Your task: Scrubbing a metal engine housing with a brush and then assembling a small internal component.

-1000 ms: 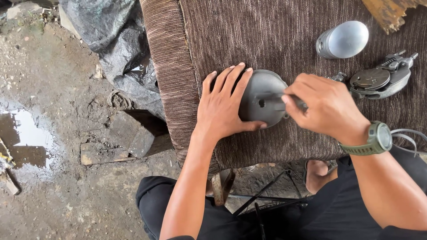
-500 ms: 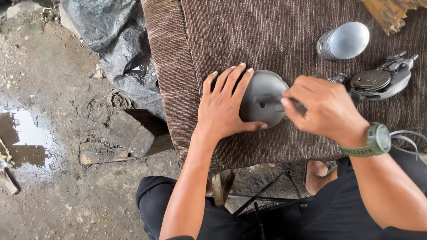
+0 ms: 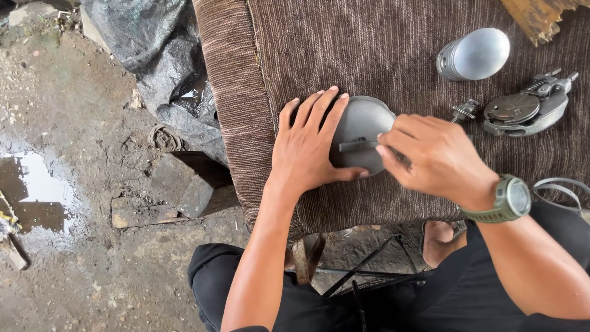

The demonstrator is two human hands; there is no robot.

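A rounded grey metal cover (image 3: 362,126) lies on a brown striped cloth (image 3: 381,55) spread over a low bench. My left hand (image 3: 310,144) lies flat on the cover's left side, fingers spread, thumb along its lower edge. My right hand (image 3: 430,157), a green watch on its wrist, grips a thin dark tool (image 3: 356,146) whose tip rests across the cover's face. Most of the tool's handle is hidden inside my fist.
A silver egg-shaped metal shell (image 3: 474,54) and a grey mechanical part with a round cap (image 3: 522,112) lie on the cloth to the right; a small bolt (image 3: 464,111) sits between. Black plastic sheeting (image 3: 153,55), a brick (image 3: 178,184) and a puddle (image 3: 31,181) are on the dirt floor left.
My right hand has shifted slightly with the tool across the cover. My left hand stays pressed on the cover.
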